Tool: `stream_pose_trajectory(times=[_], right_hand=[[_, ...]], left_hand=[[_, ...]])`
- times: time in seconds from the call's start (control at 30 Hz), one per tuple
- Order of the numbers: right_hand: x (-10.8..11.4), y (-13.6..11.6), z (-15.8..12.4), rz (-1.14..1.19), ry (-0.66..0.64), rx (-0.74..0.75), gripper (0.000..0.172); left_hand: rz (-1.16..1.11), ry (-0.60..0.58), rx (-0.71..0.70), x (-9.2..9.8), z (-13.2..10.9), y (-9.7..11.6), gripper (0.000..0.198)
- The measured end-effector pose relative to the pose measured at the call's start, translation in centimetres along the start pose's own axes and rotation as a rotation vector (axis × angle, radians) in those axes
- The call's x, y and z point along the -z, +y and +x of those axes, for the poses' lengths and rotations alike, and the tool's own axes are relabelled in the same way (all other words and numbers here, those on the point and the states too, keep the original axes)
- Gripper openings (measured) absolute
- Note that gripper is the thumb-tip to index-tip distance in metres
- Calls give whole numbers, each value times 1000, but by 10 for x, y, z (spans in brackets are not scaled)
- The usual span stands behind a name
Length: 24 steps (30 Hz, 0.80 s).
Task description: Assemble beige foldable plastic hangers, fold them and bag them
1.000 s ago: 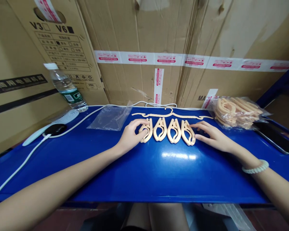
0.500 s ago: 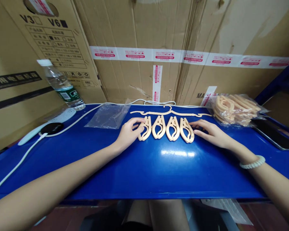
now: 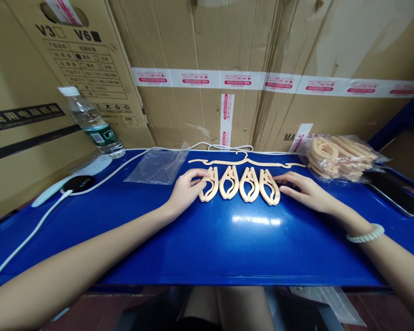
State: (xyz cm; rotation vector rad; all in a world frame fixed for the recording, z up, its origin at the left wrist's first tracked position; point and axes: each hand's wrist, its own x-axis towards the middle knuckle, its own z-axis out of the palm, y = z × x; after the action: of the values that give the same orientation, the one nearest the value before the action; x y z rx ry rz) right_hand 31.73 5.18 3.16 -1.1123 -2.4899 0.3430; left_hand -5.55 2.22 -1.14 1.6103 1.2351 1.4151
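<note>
Four-part wording aside, several folded beige plastic hangers stand side by side in a row on the blue table [image 3: 200, 248]. My left hand [image 3: 186, 191] is at the leftmost folded hanger [image 3: 213, 191], its thumb and forefinger closed on that hanger's left edge. At the other end of the row, my right hand [image 3: 301, 191] has its fingers stretched out and apart from the thumb, the fingertips at the edge of the rightmost folded hanger [image 3: 269, 193]. Behind the row lies an unfolded beige hanger [image 3: 227, 162], its hook pointing away from me.
A clear bag of folded hangers [image 3: 345, 156] lies at the right, beside a dark phone-like slab [image 3: 396, 193]. A flat clear bag [image 3: 157, 165], a water bottle [image 3: 101, 131], a black round object [image 3: 77, 183] and a white cable [image 3: 37, 230] are at the left. Cardboard boxes [image 3: 193, 115] stand behind.
The view has shifted slightly, so everything appears a little further right. My hands and the hangers keep their places relative to each other.
</note>
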Motion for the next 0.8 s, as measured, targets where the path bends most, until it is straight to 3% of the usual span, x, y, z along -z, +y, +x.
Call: stream_pose_trajectory(times=[0.8], right_hand=[[2,-1,1,-7,4,2,42]], left_hand=[[-9,24,9,0,0,4,13]])
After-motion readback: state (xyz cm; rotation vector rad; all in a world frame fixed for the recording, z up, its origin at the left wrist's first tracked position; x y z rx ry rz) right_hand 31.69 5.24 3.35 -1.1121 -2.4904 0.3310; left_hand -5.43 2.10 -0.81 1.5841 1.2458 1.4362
